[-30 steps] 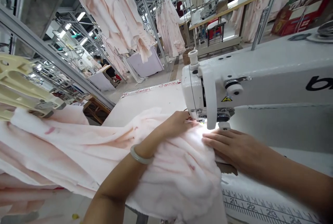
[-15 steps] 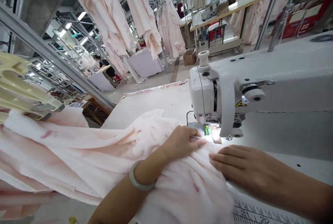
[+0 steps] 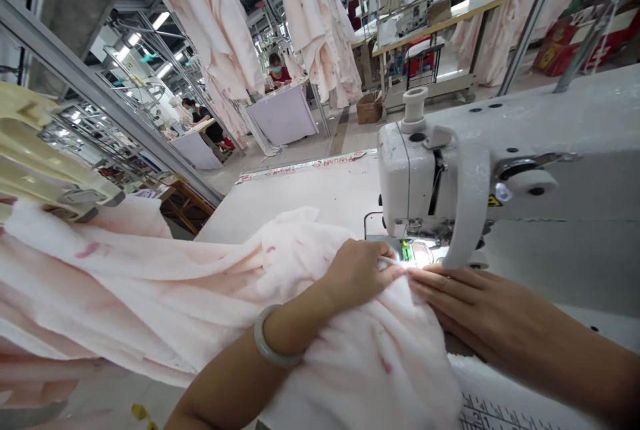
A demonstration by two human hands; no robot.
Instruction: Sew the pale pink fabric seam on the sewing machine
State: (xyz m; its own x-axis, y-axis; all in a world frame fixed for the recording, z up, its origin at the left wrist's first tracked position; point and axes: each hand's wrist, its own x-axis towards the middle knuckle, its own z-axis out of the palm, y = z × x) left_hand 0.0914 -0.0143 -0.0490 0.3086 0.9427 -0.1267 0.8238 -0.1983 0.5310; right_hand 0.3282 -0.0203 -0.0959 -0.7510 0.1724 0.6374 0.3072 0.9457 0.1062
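Pale pink fleecy fabric (image 3: 280,263) with small dark pink marks lies bunched on the sewing machine table and stretches off to the left. My left hand (image 3: 361,269), below a wrist with a pale bangle (image 3: 270,340), pinches a fold of this fabric just in front of the needle area. Close on its right, my right hand (image 3: 465,303) has its fingers stretched out, their tips at the fabric edge beside my left fingertips. The white sewing machine (image 3: 420,170) stands over both hands, its lamp lighting the green part (image 3: 407,251) near the presser foot.
A cream clamp (image 3: 55,157) grips the fabric at the left. Printed tape (image 3: 320,162) runs along the table's far edge; ruler markings (image 3: 495,413) lie at front right. Pink garments (image 3: 205,23) hang beyond, with two people at work behind.
My right hand has moved up and inward to the fabric edge by my left fingertips. My left hand still pinches the fold. The view has shifted slightly.
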